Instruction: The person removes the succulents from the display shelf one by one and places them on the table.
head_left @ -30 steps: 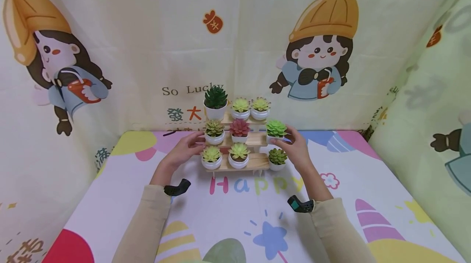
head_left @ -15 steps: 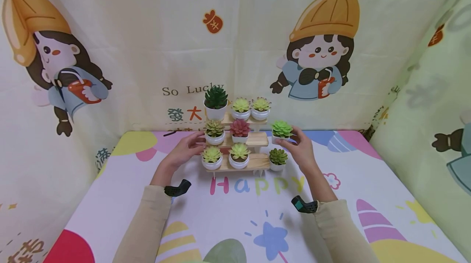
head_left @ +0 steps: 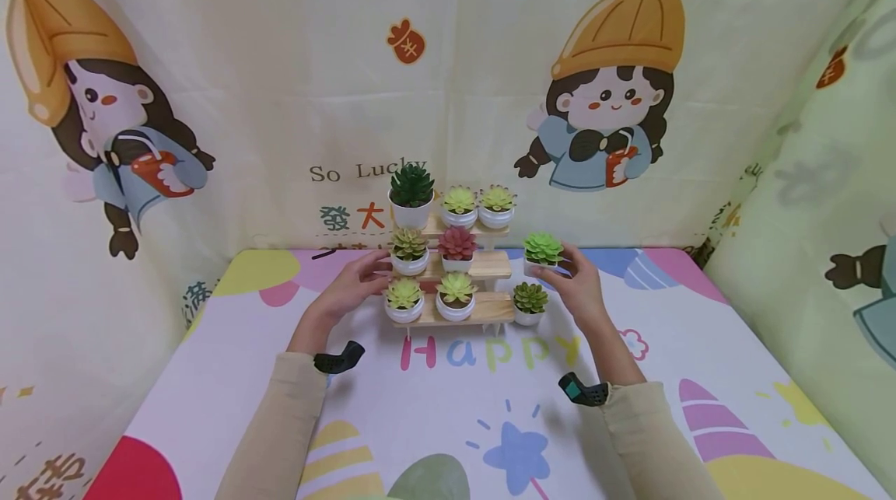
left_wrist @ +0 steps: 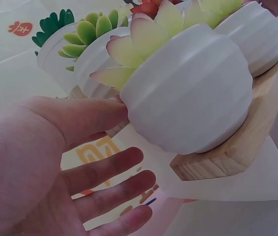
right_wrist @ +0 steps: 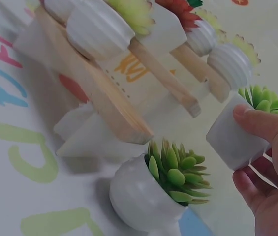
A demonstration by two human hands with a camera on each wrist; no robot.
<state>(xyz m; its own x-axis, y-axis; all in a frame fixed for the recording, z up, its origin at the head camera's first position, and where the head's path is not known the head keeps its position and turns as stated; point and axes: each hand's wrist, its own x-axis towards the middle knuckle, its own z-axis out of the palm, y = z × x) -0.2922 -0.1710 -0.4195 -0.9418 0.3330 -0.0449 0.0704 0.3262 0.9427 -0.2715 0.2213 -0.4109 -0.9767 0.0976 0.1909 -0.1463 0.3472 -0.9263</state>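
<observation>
Head view: counter [head_left: 392, 407] carries one three-tier wooden stand [head_left: 494, 307], left grip [head_left: 350, 282] at its left side, right grip [head_left: 579, 282] beyond its right. Only left wrist view resolves the left fingers: spread, nothing held, thumb tip apparently touching a round white pot [left_wrist: 193, 93]. Right wrist view shows the right pinching a squarish white pot [right_wrist: 237, 132] with bright-green succulent [right_wrist: 264, 101]; 1.0 s ago at middle tier's end, now apart from it. Potted plants: nine; seven on stand, one held, one small green plant [head_left: 529, 304] beside stand.

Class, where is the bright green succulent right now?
In the head view, the bright green succulent is held in the person's right hand, just right of the wooden middle shelf.
</observation>
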